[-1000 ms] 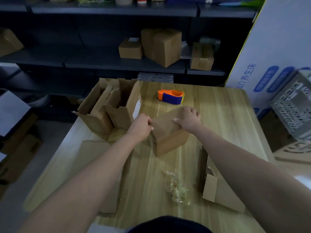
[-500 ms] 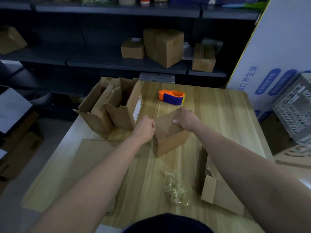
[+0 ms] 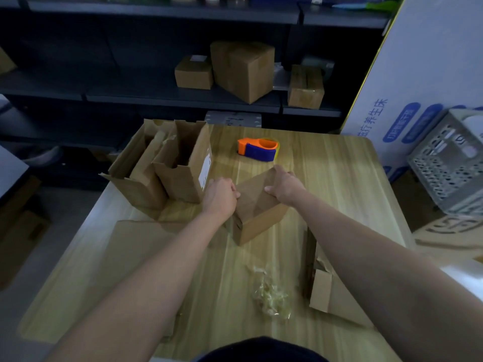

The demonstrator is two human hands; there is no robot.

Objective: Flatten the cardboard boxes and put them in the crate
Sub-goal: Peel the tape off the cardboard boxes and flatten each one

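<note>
A small brown cardboard box stands in the middle of the wooden table. My left hand grips its left top edge and my right hand grips its right top edge. Two opened boxes stand upright at the table's far left. A flattened sheet of cardboard lies at the near left, partly under my left arm. Another flattened box lies at the near right, half hidden by my right arm. A grey perforated crate sits off the table to the right.
An orange and blue tape dispenser rests behind the small box. A crumpled wad of clear tape lies near the front edge. Dark shelves behind hold closed boxes. A large white carton stands at the right.
My right hand has slid from the box's top face to its right top edge. My left hand stays on the left edge, and the box has hardly moved.
</note>
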